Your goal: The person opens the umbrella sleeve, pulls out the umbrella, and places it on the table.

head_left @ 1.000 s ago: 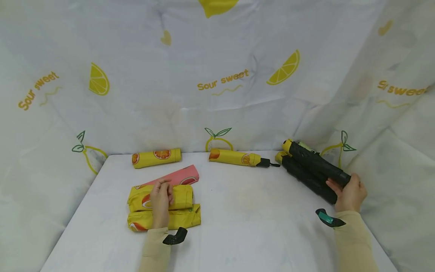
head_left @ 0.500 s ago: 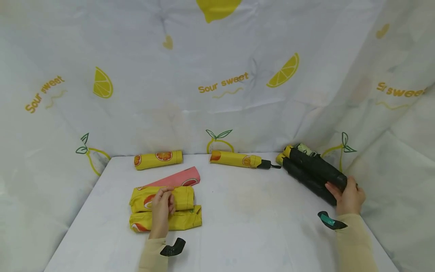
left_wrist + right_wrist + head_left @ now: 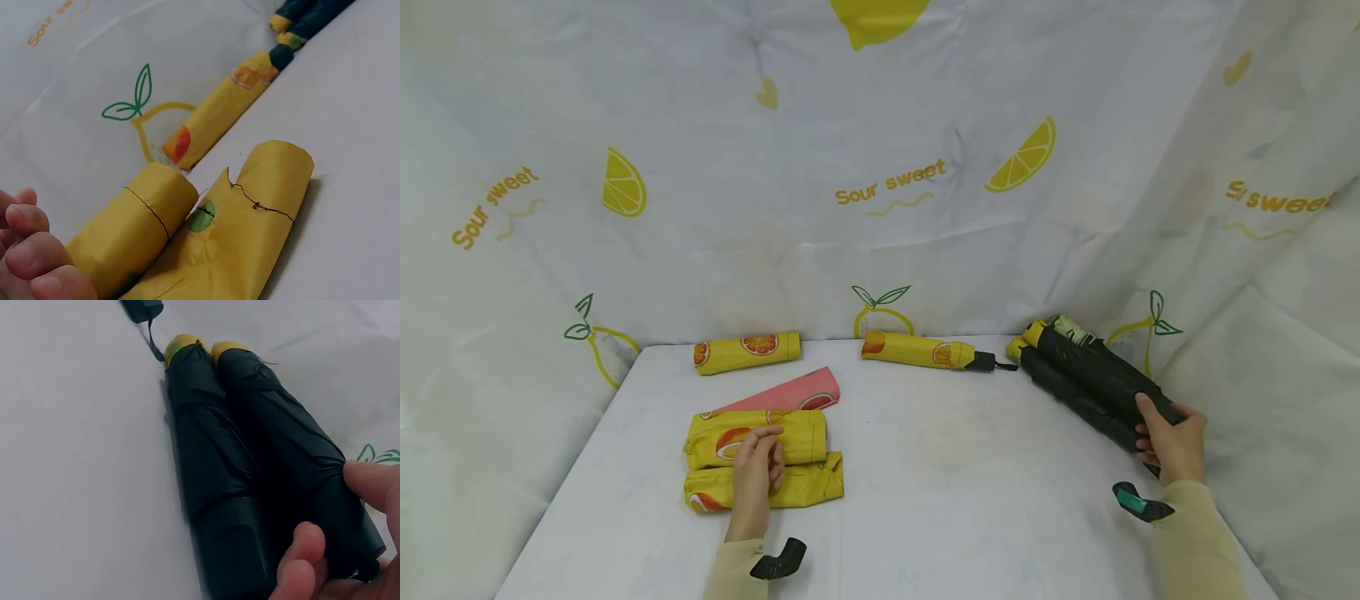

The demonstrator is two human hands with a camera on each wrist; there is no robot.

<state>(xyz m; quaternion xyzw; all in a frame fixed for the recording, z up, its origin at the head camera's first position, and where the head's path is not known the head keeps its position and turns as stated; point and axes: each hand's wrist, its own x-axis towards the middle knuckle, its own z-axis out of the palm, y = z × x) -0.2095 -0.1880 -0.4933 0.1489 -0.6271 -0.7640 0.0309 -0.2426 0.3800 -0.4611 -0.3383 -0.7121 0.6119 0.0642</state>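
Note:
On the right of the table two black folded umbrellas with yellow ends lie side by side. My right hand (image 3: 1180, 437) holds the right-hand umbrella (image 3: 284, 428) near its closer end, thumb on one side and fingers on the other. The left-hand umbrella (image 3: 215, 444) lies against it. My left hand (image 3: 756, 471) is loosely curled over two yellow fruit-print umbrella sleeves, the upper one (image 3: 805, 433) and the lower one (image 3: 808, 487), and holds nothing. In the left wrist view its fingertips (image 3: 40, 253) are beside a sleeve; whether they touch cannot be told.
A pink sleeve (image 3: 797, 390) lies behind the yellow pair. Along the back edge are another yellow sleeve (image 3: 745, 352) and a yellow-covered umbrella (image 3: 917, 350) with a black handle and strap. A green patterned piece (image 3: 1071, 329) sits behind the black umbrellas. Printed cloth (image 3: 880, 233) hangs behind.
The right-hand black umbrella has come down beside the other one. My right hand has lowered with it, and its thumb now lies over the top. My left hand has drawn back slightly.

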